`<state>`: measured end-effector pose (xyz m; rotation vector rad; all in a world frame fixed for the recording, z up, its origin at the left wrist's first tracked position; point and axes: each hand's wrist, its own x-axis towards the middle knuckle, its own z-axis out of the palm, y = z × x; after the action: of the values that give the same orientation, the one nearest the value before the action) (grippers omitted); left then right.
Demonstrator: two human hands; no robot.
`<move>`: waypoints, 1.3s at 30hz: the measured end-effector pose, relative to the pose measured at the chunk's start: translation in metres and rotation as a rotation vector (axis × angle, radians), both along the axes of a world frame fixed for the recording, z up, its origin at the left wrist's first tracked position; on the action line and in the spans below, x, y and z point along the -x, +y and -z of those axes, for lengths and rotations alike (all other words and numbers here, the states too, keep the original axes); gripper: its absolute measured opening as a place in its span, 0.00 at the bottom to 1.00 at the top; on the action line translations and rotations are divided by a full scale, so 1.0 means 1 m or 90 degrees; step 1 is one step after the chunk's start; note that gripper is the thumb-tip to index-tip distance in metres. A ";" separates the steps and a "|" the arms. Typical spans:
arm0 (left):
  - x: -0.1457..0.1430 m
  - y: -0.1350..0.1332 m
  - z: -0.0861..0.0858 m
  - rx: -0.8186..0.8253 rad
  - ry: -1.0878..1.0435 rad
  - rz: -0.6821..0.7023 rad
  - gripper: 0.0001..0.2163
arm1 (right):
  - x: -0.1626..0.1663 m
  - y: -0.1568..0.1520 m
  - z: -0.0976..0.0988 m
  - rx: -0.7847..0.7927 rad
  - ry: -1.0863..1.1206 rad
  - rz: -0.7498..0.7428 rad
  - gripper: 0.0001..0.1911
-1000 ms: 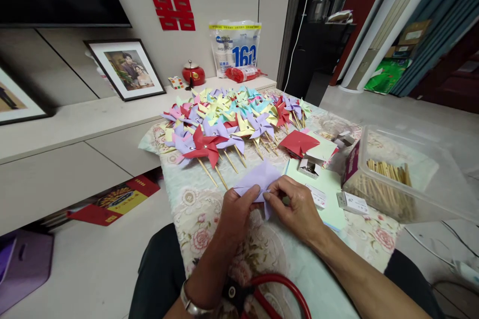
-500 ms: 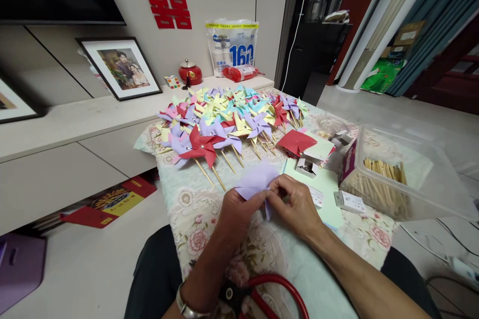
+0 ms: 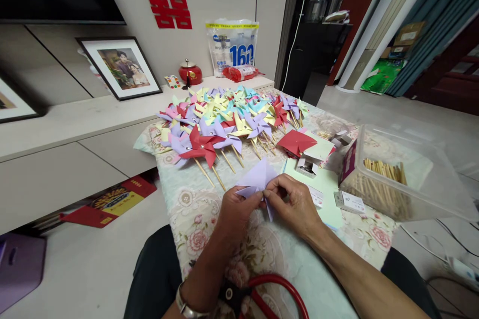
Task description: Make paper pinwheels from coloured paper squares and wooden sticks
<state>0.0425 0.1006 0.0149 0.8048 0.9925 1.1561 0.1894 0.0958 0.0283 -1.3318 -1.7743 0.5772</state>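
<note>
A piece of purple paper [image 3: 260, 174], partly folded toward its middle, is held above the table between both hands. My left hand [image 3: 238, 209] pinches it from the left, thumb at the centre. My right hand [image 3: 294, 204] grips it from the right, fingertips meeting the left thumb at the folded corners. Beyond them lies a heap of paper pinwheels on sticks, with a red pinwheel [image 3: 202, 145] at the front. Red-handled scissors or pliers [image 3: 279, 281] lie under my left forearm, partly hidden.
Right of my hands are a stack of red paper [image 3: 297, 143], an open small box [image 3: 307, 167], a closed small box [image 3: 350, 202] and light green sheets [image 3: 331, 214]. A clear plastic bin [image 3: 407, 169] with wooden sticks stands at the table's right edge. A cabinet [image 3: 75, 127] borders the far left.
The purple paper has turned slightly and shows a pointed upper corner and a crease. Both hands stay nearly in place, their fingertips shifted a little left at the centre.
</note>
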 end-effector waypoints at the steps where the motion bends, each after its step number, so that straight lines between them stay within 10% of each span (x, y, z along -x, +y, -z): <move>1: 0.000 0.000 -0.001 0.008 -0.027 0.005 0.08 | 0.000 0.000 0.000 -0.008 0.003 -0.008 0.06; 30: -0.001 0.001 -0.002 0.059 -0.104 -0.020 0.12 | 0.000 -0.005 0.005 -0.093 -0.067 -0.199 0.07; 39: 0.001 0.000 -0.003 0.044 -0.102 -0.017 0.13 | 0.002 -0.005 0.002 -0.010 0.002 -0.107 0.06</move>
<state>0.0417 0.1001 0.0178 0.6348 0.9078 1.1836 0.1869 0.0912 0.0267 -1.1774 -1.8955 0.6554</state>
